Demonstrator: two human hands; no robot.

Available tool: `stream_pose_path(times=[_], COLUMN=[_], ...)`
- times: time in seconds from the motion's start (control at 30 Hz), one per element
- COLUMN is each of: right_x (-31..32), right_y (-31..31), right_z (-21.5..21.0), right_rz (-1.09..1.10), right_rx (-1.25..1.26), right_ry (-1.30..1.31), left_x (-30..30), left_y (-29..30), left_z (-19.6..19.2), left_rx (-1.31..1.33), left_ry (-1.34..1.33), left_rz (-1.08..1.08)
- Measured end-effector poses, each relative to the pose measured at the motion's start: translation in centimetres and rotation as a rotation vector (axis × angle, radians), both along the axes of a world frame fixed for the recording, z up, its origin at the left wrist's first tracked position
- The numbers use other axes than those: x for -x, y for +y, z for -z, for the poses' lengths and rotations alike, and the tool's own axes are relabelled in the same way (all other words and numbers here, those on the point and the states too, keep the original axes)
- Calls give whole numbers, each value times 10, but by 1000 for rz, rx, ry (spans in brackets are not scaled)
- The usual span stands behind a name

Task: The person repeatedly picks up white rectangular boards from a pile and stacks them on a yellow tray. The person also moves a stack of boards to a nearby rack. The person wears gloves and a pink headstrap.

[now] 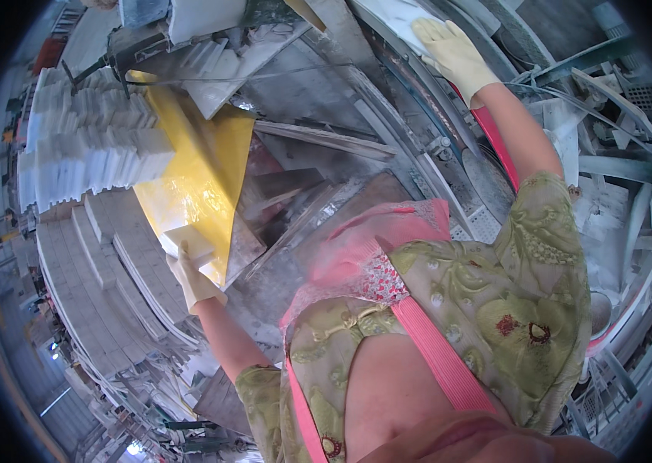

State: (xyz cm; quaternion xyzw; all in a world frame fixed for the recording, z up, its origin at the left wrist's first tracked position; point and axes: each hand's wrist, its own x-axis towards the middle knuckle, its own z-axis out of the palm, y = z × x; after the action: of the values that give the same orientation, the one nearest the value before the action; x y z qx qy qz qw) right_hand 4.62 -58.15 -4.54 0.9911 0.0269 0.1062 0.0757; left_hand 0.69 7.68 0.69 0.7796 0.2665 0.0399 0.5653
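My left hand, in a cream glove, is closed on a small pale square tile. The thumb lies over the tile's near face, and the other fingers are mostly hidden. The tile is at the lower part of a shiny yellow sheet. Far to the right, my right hand, gloved alike, stretches out with its fingers extended. It reaches over a long white surface at the top; whether the fingers press on it I cannot tell.
Rows of upright white tiles stand left of the yellow sheet. Below them lie stacked long grey boards. A dusty machine frame with a dark rail runs diagonally between my arms. Offcuts and metal bars clutter the right side.
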Motion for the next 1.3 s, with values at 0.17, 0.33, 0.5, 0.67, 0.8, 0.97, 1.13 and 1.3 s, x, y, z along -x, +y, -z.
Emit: stream_pose_path(times=[0.17,0.33,0.5,0.67,0.8,0.97,1.13,1.3], right_x=[-20,-36,-29,-55,-49,-23,7,-8], right_y=[6,5,-20,-32,43,261,458,548], right_z=[3,10,10,-24,-56,-66,-51,-21], right_rz=[56,19,-66,151,192,-206,-275,-235], right_rx=[52,38,-47,33,-1009,-1406,-1727,-1499], right_ry=[123,96,21,209,64,235,388,464], left_x=[-4,-8,-12,8,13,2,-11,-10], left_y=[15,33,47,31,26,46,66,68], left_z=[12,24,33,15,-10,-7,7,8], left_rx=[40,42,115,47,-14,-100,-133,-83], left_ry=[-28,-49,-46,12,33,96,163,82], left_rz=[-28,14,16,93,184,296,388,392])
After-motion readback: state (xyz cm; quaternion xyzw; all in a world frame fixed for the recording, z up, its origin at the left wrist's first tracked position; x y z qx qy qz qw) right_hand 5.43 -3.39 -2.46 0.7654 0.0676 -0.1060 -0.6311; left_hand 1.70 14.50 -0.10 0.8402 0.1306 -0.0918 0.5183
